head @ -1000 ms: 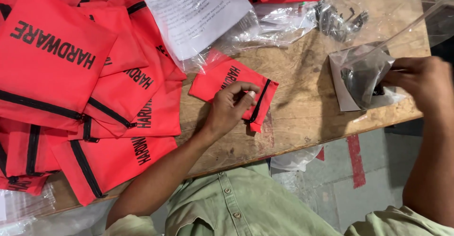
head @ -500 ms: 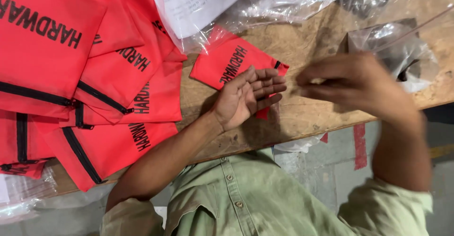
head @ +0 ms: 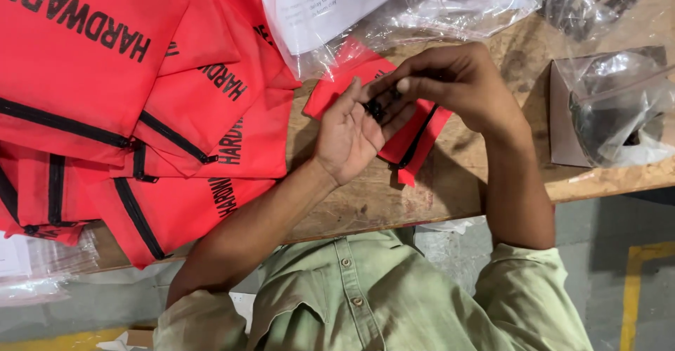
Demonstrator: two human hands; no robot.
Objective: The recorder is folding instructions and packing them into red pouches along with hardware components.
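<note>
My left hand [head: 351,134] lies palm up above a small red zip pouch [head: 415,140] on the wooden table [head: 394,203]. A few small black hardware pieces [head: 375,108] rest in that palm. My right hand [head: 450,84] reaches in from the right, its fingertips pinched together over the palm and touching the black pieces. The pouch's black zipper shows just right of my left hand; most of the pouch is hidden under both hands.
A pile of larger red pouches [head: 126,91] with black zippers covers the left of the table. A printed sheet in a clear plastic sleeve [head: 330,7] lies at the top. A clear bag of dark hardware [head: 612,112] sits at right, and another bag [head: 576,0] at the top right.
My right hand left the clear bag at right and came over to my left palm. My left hand turned palm up above the small pouch and now holds black pieces.
</note>
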